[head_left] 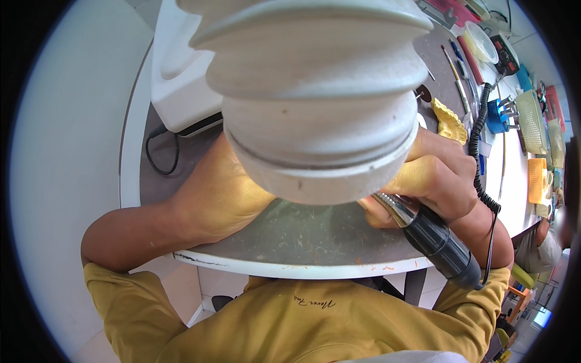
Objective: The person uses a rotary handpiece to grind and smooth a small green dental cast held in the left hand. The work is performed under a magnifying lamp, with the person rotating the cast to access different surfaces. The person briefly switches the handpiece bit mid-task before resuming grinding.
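Note:
My right hand [439,181] is closed around a rotary handpiece [442,245] with a black body and a silver front end. The handpiece slants from lower right up toward the middle, and its tip is hidden. My left hand [227,193] reaches in from the left over the grey worktop [315,233]. A wide white corrugated hose [321,103] hangs in front of both hands. It covers the left fingers and whatever lies between the hands.
A white machine [181,78] with a black cable stands at the left. On the right are a coiled black cord [478,139], a yellow cloth [449,121], slim tools, a blue round holder [498,116] and an orange basket [537,180]. Another person's sleeve [540,254] shows far right.

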`<state>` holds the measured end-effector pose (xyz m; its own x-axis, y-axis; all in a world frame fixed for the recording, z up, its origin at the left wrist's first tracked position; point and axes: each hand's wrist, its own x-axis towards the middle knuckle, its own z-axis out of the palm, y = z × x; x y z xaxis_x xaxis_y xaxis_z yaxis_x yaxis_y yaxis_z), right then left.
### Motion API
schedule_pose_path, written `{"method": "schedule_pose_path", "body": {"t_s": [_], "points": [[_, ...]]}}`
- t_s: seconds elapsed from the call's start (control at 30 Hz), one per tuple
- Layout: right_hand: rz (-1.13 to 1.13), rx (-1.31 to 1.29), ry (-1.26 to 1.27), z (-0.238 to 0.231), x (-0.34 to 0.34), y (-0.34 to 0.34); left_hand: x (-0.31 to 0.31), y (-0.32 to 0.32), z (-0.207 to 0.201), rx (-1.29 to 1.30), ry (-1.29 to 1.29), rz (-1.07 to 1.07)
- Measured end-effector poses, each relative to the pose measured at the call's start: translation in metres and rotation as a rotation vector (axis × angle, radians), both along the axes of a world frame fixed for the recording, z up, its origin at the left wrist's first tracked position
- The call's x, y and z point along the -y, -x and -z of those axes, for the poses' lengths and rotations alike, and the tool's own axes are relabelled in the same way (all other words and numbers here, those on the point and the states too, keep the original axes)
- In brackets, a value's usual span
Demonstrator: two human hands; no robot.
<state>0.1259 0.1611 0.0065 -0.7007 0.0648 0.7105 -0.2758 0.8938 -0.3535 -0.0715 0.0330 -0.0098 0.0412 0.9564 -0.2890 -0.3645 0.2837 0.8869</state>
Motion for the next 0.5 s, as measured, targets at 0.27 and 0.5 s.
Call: {"method": "schedule_pose_path", "body": {"t_s": [0.27, 0.5], "points": [[-0.006, -0.001, 0.013, 0.003, 0.0, 0.001, 0.002, 0.0, 0.005, -0.022, 0.008, -0.037], [-0.004, -0.003, -0.007, -0.002, -0.001, 0.0, -0.001, -0.002, 0.004, 0.014, -0.006, -0.02]]}}
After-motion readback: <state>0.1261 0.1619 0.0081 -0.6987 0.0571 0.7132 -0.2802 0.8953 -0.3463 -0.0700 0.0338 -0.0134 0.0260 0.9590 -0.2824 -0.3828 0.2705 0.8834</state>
